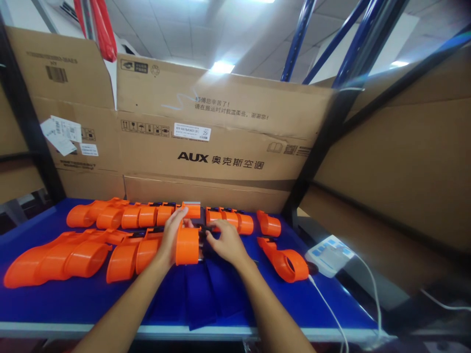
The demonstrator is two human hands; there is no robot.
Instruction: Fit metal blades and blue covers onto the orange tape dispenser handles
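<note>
Two rows of orange pieces spread across the left of the blue table [121, 304], a far row [147, 216] and a near row [87, 259], their rounded bands facing me. Right of the near row, my left hand [171, 239] grips an orange band [187, 246], fingers wrapped on its left side, holding it above the table's middle. Its smooth, shiny curve looks like thin plastic: light, I'd judge, springy rather than soft, and a little slippery, so I'd hold the broad wall without squeezing it out of round. On its right side, my right hand [227, 241] has thumb and forefinger pinched on a dark fitting [203, 231]; that looks stiffer, a better place for firm fingertip pressure, though I can't tell how it joins the band. Farther right, a looped orange piece [294, 262] lies near a white device [328, 255] with a pale cable [372, 279].
</note>
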